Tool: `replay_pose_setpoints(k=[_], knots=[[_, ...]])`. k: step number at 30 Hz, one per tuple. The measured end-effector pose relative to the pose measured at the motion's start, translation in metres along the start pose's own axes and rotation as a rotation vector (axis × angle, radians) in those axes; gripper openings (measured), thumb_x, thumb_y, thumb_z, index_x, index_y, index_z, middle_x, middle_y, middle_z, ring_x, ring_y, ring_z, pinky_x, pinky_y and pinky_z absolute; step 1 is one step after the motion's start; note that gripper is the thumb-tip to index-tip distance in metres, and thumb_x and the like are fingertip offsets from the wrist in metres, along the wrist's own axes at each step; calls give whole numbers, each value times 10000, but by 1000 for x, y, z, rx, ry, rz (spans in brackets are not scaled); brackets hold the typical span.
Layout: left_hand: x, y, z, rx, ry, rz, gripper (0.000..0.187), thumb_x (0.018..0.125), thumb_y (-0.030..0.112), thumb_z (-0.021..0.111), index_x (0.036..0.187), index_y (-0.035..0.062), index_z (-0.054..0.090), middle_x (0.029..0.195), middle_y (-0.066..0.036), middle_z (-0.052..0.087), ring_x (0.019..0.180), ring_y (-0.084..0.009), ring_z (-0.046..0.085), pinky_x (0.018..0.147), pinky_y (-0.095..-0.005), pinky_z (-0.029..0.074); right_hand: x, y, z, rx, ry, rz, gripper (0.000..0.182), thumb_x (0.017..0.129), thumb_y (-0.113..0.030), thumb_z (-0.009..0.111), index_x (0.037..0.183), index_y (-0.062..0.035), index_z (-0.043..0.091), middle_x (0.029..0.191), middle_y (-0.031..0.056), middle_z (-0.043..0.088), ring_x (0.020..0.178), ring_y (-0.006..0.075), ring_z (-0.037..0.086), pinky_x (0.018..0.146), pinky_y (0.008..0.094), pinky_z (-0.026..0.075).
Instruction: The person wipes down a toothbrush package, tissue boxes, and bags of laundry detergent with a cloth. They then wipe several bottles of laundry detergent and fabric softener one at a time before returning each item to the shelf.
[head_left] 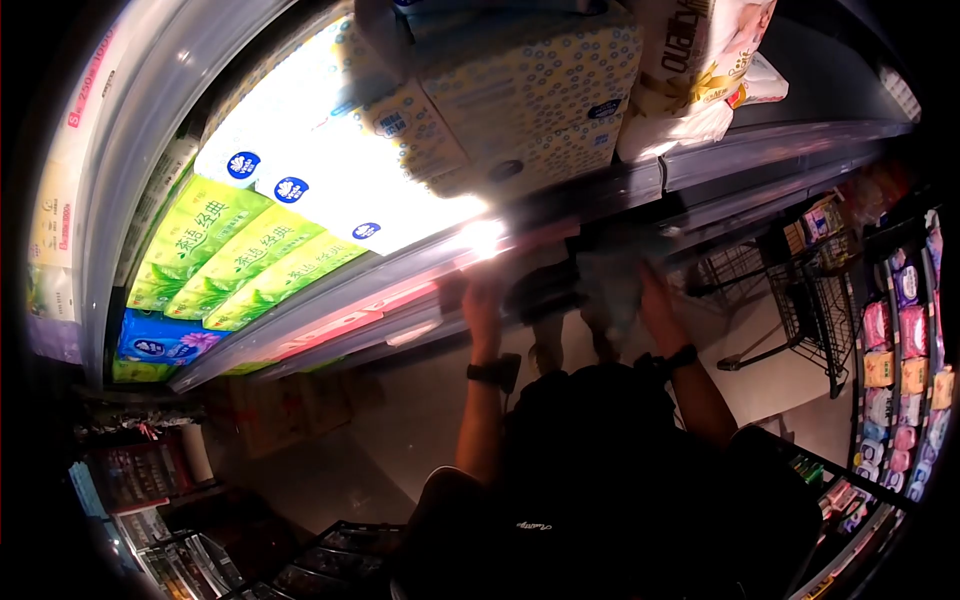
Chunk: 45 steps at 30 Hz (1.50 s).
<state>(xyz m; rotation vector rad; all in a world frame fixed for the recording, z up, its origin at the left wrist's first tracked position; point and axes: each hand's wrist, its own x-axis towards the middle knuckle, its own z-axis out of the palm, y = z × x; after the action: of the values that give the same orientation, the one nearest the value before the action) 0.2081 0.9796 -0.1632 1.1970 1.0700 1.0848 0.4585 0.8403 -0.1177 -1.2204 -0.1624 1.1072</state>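
Observation:
My left hand (pixel 481 308) reaches up to the shelf's front edge (pixel 400 262), right under a bright light spot. It is dim and smeared, so its fingers do not show plainly. To the right, my right hand (pixel 655 303) is at the side of a blurred greyish shape (pixel 612 278) that hangs between the two hands; I cannot tell whether it is held. White tissue packs (pixel 540 95) with a yellow and blue pattern fill the shelf above the hands. Green tissue packs (pixel 225 250) stand in rows left of them, beside a blue pack (pixel 165 337).
A large white bag (pixel 700 60) stands at the shelf's right. A black wire shopping cart (pixel 815 315) is on the pale floor (pixel 420 440) to the right. Shelves of coloured packs (pixel 910 330) line the far right. A lower shelf holds pink packs (pixel 350 318).

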Motion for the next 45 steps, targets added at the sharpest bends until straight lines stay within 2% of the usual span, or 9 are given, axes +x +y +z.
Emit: replay_pose_setpoints(k=[3, 6, 9, 12, 23, 28, 33, 36, 45], knots=[[4, -15, -2, 43, 20, 31, 141, 888, 182, 615, 837, 65, 554, 734, 48, 507, 645, -49, 454, 562, -208, 365, 44, 30, 15, -373, -123, -114, 431, 950, -278, 479, 1304, -34, 444, 1347, 97, 414, 1206, 215, 421, 964, 348, 376], [2, -18, -2, 63, 35, -1, 151, 883, 185, 620, 846, 55, 552, 734, 37, 505, 639, -56, 454, 563, -211, 369, 90, 124, 25, -1424, 17, -1216, 409, 970, -279, 376, 1265, -2, 440, 1220, 208, 479, 1111, 345, 477, 930, 434, 381], [0, -21, -4, 135, 44, -11, 162, 875, 188, 628, 849, 46, 554, 732, 27, 509, 635, -63, 459, 565, -216, 377, 71, 125, 69, -819, -79, -637, 411, 946, -296, 472, 1267, -40, 463, 1222, 164, 482, 1096, 283, 484, 915, 365, 388], [0, -29, -10, 216, 22, -10, 163, 866, 173, 630, 886, 35, 545, 756, 15, 516, 664, -71, 470, 591, -220, 393, 61, 131, 67, -900, -148, -417, 349, 946, -293, 473, 1167, -25, 501, 1093, 162, 534, 1002, 304, 523, 845, 391, 409], [3, 1, -15, 210, 226, 159, 370, 851, 153, 620, 1161, 23, 464, 1063, -71, 549, 982, -156, 522, 851, -278, 419, 82, 102, 27, -670, -121, -539, 210, 932, -218, 479, 1038, -40, 519, 1016, 83, 571, 960, 173, 557, 775, 342, 466], [0, 50, -9, 17, 106, 39, 452, 866, 212, 618, 1213, 5, 414, 1095, -94, 537, 999, -167, 513, 838, -276, 422, 47, 12, 94, -860, -211, -423, 265, 877, -158, 517, 1120, -52, 528, 1129, 127, 553, 1057, 252, 530, 881, 395, 444], [-1, 61, -3, -120, 127, 11, 563, 889, 234, 586, 1310, 8, 289, 1162, -110, 513, 1032, -186, 507, 813, -275, 441, 9, -16, 136, -1311, -592, -1086, 394, 774, -103, 562, 1165, -60, 536, 1155, 175, 531, 1107, 356, 479, 979, 481, 374], [3, 48, -10, -158, 109, 21, 533, 891, 244, 592, 1286, 11, 321, 1152, -112, 527, 1022, -181, 521, 774, -269, 456, 6, -21, 131, -1368, -493, -1312, 342, 777, -96, 548, 1117, -63, 574, 1107, 176, 558, 1061, 348, 512, 944, 479, 392], [1, 47, -11, -112, -26, -8, 330, 895, 200, 604, 1125, 37, 433, 1000, -83, 578, 832, -142, 573, 746, -256, 456, 2, -56, 134, -1611, -394, -805, 275, 772, -63, 509, 1032, -24, 588, 979, 195, 574, 970, 368, 534, 934, 480, 384]])
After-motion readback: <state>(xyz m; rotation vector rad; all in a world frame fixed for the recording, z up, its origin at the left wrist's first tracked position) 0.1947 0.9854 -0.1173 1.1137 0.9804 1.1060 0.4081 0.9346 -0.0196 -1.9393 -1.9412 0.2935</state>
